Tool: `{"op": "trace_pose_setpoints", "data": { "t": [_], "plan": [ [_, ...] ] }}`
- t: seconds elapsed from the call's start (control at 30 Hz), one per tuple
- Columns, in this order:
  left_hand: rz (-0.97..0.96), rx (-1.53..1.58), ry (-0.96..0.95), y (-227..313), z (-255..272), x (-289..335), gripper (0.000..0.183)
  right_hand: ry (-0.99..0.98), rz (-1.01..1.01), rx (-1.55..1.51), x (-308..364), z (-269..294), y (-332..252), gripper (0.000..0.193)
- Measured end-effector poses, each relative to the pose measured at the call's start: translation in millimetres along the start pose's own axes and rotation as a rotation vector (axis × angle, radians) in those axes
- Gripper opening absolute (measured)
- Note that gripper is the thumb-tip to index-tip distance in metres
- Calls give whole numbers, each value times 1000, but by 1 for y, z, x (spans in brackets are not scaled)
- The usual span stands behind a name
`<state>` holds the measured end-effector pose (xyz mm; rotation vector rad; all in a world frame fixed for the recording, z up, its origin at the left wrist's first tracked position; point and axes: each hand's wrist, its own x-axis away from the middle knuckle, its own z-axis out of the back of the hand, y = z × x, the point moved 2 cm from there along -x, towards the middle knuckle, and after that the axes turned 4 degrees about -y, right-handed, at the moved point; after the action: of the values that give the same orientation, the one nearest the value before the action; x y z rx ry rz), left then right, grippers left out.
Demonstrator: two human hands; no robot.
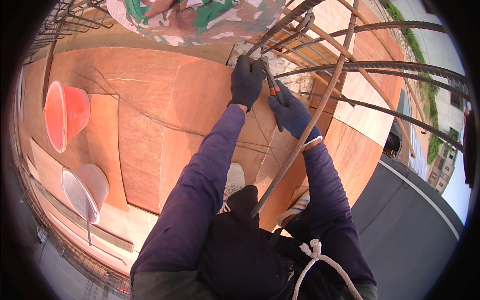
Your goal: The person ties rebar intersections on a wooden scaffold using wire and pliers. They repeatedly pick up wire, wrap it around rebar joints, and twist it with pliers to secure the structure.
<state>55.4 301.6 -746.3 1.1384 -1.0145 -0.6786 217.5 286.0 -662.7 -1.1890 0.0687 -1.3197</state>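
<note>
My right hand (291, 114), in a dark glove with a white cuff edge, is closed around the handles of a pair of pincers (273, 86) with red and dark grips. Their head points up at the foot of ribbed steel rebar (286, 26). Just left of that head, my left hand (246, 81), also in a dark glove, is closed with its fingertips at the rebar's base. Whatever those fingers pinch is hidden. Thin tie wires (150, 117) lie loose across the plywood left of and below my hands.
More rebar (415, 66) fans out to the right, and a rusty bar (305, 137) slants past my right arm. A red bucket (75, 115) and a pale bucket (97, 187) lie tipped on the plywood (140, 170). Camouflage cloth (200, 20) hangs at the top.
</note>
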Motion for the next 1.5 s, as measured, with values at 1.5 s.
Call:
{"op": "trace_pose_setpoints", "data": {
  "t": [1.5],
  "plan": [
    [300,453,-240,23,14,13,24,99,99,-150,4,-38,7,63]
  ]
}}
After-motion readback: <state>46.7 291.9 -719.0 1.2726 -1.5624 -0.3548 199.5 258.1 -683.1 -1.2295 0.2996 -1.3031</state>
